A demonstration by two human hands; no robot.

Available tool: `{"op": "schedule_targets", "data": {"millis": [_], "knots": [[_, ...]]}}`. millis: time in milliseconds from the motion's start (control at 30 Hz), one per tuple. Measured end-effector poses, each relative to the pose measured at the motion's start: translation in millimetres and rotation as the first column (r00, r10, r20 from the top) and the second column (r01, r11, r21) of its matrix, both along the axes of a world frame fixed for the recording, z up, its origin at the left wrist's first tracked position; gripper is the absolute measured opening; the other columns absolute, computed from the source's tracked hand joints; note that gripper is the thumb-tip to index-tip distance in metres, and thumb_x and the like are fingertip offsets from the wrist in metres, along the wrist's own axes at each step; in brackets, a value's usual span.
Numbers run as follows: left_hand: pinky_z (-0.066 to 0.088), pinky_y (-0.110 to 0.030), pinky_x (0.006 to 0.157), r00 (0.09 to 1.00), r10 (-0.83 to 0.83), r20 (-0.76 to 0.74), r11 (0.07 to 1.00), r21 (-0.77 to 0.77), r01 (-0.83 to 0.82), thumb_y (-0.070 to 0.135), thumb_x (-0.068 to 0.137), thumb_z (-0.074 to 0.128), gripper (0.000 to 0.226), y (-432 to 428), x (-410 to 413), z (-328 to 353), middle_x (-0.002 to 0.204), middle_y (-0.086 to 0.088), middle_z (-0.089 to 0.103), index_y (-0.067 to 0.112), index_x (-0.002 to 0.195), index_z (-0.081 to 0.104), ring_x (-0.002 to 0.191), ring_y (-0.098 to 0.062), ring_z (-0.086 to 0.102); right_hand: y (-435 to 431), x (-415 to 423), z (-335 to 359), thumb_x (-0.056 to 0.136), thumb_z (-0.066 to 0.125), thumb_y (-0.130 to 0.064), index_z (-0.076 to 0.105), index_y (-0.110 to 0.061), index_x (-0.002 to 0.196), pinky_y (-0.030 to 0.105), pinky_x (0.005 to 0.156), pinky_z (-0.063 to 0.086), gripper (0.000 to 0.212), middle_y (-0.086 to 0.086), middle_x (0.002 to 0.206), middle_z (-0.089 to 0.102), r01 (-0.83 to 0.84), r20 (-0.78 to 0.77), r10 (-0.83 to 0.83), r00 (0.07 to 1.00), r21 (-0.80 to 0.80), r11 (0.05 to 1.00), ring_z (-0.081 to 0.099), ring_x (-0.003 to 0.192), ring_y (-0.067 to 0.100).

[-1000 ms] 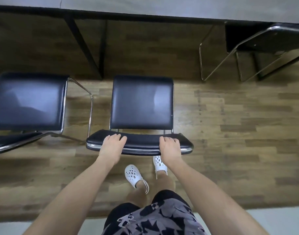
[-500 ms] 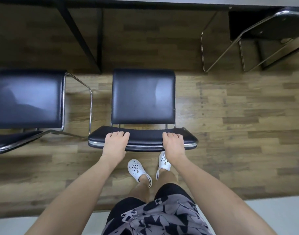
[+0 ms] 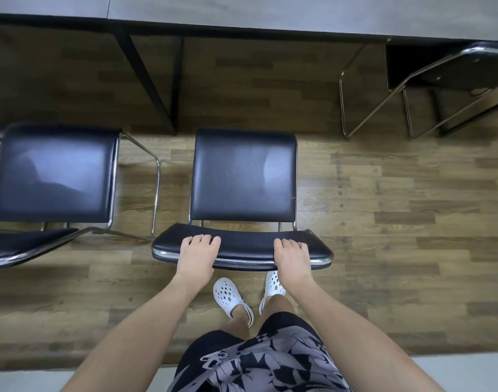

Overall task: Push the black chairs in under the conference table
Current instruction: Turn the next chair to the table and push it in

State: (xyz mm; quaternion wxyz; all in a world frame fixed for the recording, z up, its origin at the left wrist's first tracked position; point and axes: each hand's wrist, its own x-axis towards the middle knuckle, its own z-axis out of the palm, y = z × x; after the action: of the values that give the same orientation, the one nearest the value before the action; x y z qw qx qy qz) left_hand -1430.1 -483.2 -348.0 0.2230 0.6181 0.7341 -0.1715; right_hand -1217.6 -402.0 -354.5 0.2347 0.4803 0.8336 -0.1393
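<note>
A black padded chair with a chrome frame stands in front of me, its seat (image 3: 243, 176) just short of the conference table's edge (image 3: 270, 15). Both hands lie on top of its backrest (image 3: 245, 246). My left hand (image 3: 198, 254) grips the left part, fingers curled over the top. My right hand (image 3: 291, 256) grips the right part the same way. A second black chair (image 3: 54, 174) stands to the left, also out from the table. A third chair (image 3: 451, 66) at the far right sits partly under the tabletop.
Black table legs (image 3: 146, 86) come down to the floor between the left and middle chairs, close to the middle seat's front left corner. Wooden floor lies open to the right of the middle chair. My white shoes (image 3: 228, 292) stand just behind the backrest.
The view tilts slightly down and back up. The middle chair and both hands keep the same place relative to the table legs.
</note>
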Motion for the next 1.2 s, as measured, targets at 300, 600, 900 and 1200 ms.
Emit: {"op": "schedule_targets", "data": {"millis": [300, 600, 900, 1200], "knots": [[0.022, -0.041, 0.114, 1.000, 0.000, -0.009, 1.000, -0.026, 0.000, 0.017, 0.083, 0.068, 0.059, 3.4, 2.3, 2.6, 0.139, -0.001, 0.048, 0.021, 0.134, 0.038, 0.135, -0.024, 0.038, 0.4, 2.3, -3.9, 0.048, 0.066, 0.007, 0.052, -0.014, 0.093, 0.033, 0.078, 0.040, 0.051, 0.001, 0.085, 0.061, 0.020, 0.000, -0.020, 1.000, -0.019, 1.000, 0.060, 0.084, 0.023], [0.026, -0.040, 0.109, 1.000, 0.012, 0.001, 1.000, -0.022, -0.012, 0.015, 0.083, 0.069, 0.058, 5.3, 1.4, 3.8, 0.136, -0.002, 0.049, 0.021, 0.133, 0.039, 0.131, -0.024, 0.041, 3.1, 0.9, 0.5, 0.058, 0.061, 0.007, 0.050, -0.014, 0.095, 0.033, 0.080, 0.038, 0.044, 0.002, 0.089, 0.060, 0.005, -0.021, -0.005, 1.000, -0.021, 1.000, 0.058, 0.088, 0.024], [0.027, -0.039, 0.109, 1.000, 0.022, 0.004, 1.000, -0.008, -0.022, 0.013, 0.081, 0.070, 0.056, 17.0, -0.7, 2.4, 0.132, -0.002, 0.051, 0.020, 0.129, 0.041, 0.128, -0.024, 0.043, 16.4, -4.5, 6.8, 0.066, 0.060, 0.004, 0.044, -0.015, 0.100, 0.031, 0.082, 0.034, 0.042, 0.001, 0.098, 0.060, -0.009, -0.013, 0.009, 1.000, -0.009, 1.000, 0.056, 0.097, 0.023], [0.032, -0.038, 0.099, 1.000, -0.002, -0.026, 0.999, -0.045, 0.001, 0.021, 0.081, 0.071, 0.049, 61.9, -13.9, -0.4, 0.118, -0.001, 0.054, 0.020, 0.119, 0.042, 0.114, -0.025, 0.049, 60.0, -13.5, 6.1, 0.065, 0.059, 0.005, 0.043, -0.015, 0.101, 0.032, 0.076, 0.029, 0.044, 0.001, 0.100, 0.059, -0.034, 0.022, 0.034, 0.999, -0.004, 0.999, 0.055, 0.097, 0.024]]}}
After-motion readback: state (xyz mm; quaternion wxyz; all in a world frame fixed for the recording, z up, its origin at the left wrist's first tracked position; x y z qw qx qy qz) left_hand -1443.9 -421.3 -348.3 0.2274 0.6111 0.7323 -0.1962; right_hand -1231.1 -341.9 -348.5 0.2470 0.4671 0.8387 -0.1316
